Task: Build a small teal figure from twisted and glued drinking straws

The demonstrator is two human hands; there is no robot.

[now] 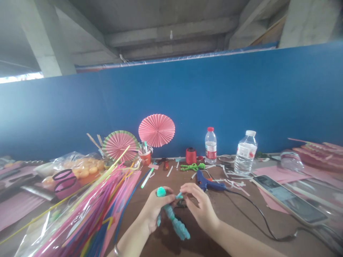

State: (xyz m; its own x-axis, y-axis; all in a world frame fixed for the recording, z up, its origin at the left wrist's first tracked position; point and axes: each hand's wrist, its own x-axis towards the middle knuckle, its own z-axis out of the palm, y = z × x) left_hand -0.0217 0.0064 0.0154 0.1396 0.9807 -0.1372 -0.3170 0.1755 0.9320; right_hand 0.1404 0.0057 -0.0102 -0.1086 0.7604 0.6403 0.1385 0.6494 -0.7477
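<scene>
A figure of fuzzy turquoise pipe cleaners (180, 227) is in my left hand (154, 207), whose fingers and thumb are closed round its upper part. The figure's bright green-blue rounded top (161, 192) shows above the thumb, and its thick legs hang below the hand. My right hand (201, 205) pinches a small light-blue pipe-cleaner end (179, 196) beside the left fingertips. Whether this end is joined to the figure I cannot tell. Both hands are above the brown table (214, 233).
Left of my hands lies a bundle of coloured pipe cleaners (93, 207) in clear plastic. A blue glue gun (209, 182) with its cable, a phone (288, 200) and two water bottles (210, 148) are to the right. Pink paper fans (157, 130) stand behind a cup of pens (145, 157).
</scene>
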